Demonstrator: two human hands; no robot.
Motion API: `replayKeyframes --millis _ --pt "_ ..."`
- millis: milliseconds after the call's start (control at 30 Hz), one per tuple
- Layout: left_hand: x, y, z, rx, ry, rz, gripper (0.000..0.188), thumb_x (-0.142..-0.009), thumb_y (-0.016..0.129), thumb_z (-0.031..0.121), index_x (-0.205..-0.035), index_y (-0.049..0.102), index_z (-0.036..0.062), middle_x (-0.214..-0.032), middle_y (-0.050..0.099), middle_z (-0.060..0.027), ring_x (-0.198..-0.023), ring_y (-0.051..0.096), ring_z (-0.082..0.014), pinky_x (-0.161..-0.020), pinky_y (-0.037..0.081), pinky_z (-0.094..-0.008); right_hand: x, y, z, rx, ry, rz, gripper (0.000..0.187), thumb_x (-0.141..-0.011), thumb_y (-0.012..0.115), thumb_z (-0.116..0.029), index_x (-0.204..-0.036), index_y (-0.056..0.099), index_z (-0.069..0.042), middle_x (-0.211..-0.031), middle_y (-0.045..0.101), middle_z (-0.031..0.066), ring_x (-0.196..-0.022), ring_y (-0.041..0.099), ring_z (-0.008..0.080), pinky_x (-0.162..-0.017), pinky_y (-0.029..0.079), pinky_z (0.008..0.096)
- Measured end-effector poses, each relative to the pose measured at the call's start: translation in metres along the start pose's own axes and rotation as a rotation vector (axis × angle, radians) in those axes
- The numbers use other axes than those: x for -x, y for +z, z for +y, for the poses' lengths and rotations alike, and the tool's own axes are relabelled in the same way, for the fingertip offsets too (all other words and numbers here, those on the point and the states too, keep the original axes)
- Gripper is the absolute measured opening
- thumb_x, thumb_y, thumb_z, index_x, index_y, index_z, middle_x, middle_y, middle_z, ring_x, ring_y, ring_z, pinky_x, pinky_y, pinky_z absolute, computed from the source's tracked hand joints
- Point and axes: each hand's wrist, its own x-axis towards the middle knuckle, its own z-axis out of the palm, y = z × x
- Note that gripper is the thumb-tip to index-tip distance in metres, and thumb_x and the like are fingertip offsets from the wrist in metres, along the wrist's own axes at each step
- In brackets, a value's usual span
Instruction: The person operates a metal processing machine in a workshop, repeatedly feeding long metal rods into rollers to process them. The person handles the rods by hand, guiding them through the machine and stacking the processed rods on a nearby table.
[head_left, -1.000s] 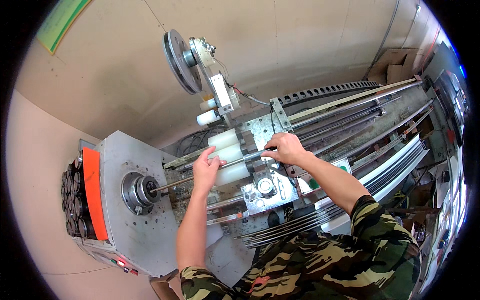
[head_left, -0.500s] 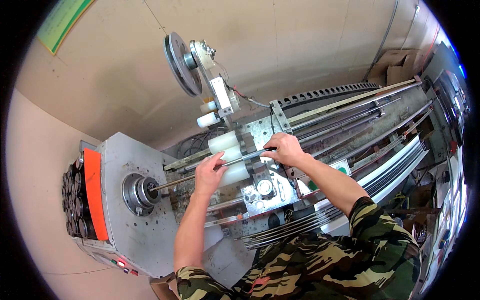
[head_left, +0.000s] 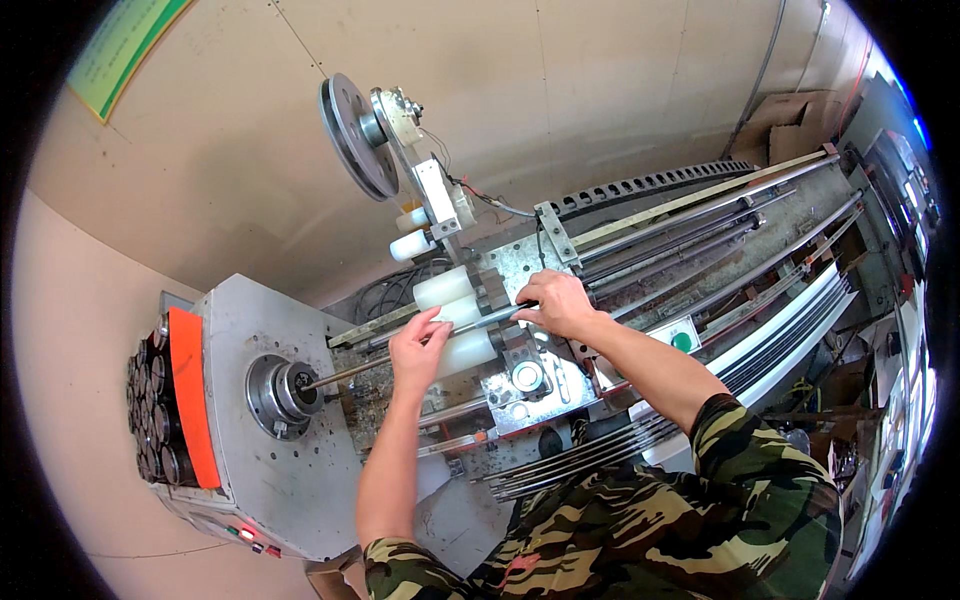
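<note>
A long thin metal rod (head_left: 350,376) runs from the round chuck (head_left: 300,388) at the left to the carriage. Around its right part is a grey tube (head_left: 494,318), lying between white rollers (head_left: 445,287). My left hand (head_left: 418,352) is beside the rollers, thumb and fingertips closed about the rod near the tube's left end; its exact contact is partly hidden. Over the metal carriage plate (head_left: 515,262), my right hand (head_left: 556,303) grips the tube farther right, fingers bent over it.
A grey machine housing (head_left: 270,300) stands at the left. Above the rollers rises an arm with a large pulley wheel (head_left: 350,140). Long guide rails (head_left: 710,213) stretch right. Several thin rods (head_left: 590,457) lie at the near side, by a green button (head_left: 682,342).
My right hand has shifted slightly left along the tube. The left hand stays by the rollers, its fingers only a little changed. The whole view has moved slightly.
</note>
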Motion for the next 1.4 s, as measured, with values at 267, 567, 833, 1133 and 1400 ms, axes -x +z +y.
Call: replayKeyframes --millis 267,567,833,1133,1400 --pt "0.035 0.006 0.001 -0.112 0.097 0.203 0.026 -0.087 0.077 0.008 -0.112 0.07 0.0023 -0.099 0.077 -0.0106 -0.088 0.072 -0.0157 -0.082 0.055 -0.0297 -0.017 -0.015 -0.038 0.148 -0.092 -0.021 0.032 -0.069 0.085 -0.024 -0.098 0.075 -0.015 -0.095 0.064 0.0044 -0.102 0.061 0.0266 -0.087 0.048 0.0431" --pt "0.05 -0.009 0.018 -0.309 0.467 0.322 0.022 -0.081 0.078 0.004 -0.102 0.071 0.0043 -0.093 0.073 -0.0104 -0.085 0.07 -0.0231 -0.08 0.055 -0.0329 -0.02 0.074 -0.082 -0.029 -0.25 -0.034 0.016 -0.081 0.068 -0.022 -0.094 0.074 -0.014 -0.088 0.063 0.0041 -0.091 0.061 0.0248 -0.079 0.047 0.0402" --pt "-0.013 -0.016 0.015 -0.576 -0.131 -0.145 0.072 -0.068 0.091 0.039 -0.128 0.064 0.0093 -0.134 0.054 -0.0125 -0.123 0.057 -0.0325 -0.104 0.047 -0.0423 0.016 0.043 -0.096 0.078 -0.404 -0.061 0.014 -0.078 0.069 -0.022 -0.087 0.07 -0.011 -0.094 0.065 0.0035 -0.095 0.06 0.0235 -0.085 0.046 0.0386" --pt "-0.016 -0.017 0.025 -0.697 -0.07 -0.129 0.074 -0.069 0.089 0.044 -0.13 0.062 0.0105 -0.121 0.054 -0.011 -0.112 0.06 -0.0317 -0.096 0.051 -0.0428 -0.029 -0.032 -0.001 0.092 0.234 -0.528 0.044 -0.089 0.068 -0.049 -0.115 0.073 -0.014 -0.101 0.075 0.0164 -0.098 0.07 0.0358 -0.096 0.048 0.0488" --pt "-0.016 -0.019 0.015 -1.18 0.758 -0.343 0.032 -0.091 0.063 0.02 -0.121 0.062 0.0093 -0.082 0.062 -0.0066 -0.08 0.066 -0.0255 -0.061 0.056 -0.0402 -0.016 -0.027 0.002 0.022 0.091 -0.323 0.028 -0.088 0.071 -0.04 -0.102 0.079 -0.017 -0.091 0.075 0.0097 -0.089 0.07 0.0318 -0.089 0.047 0.046"
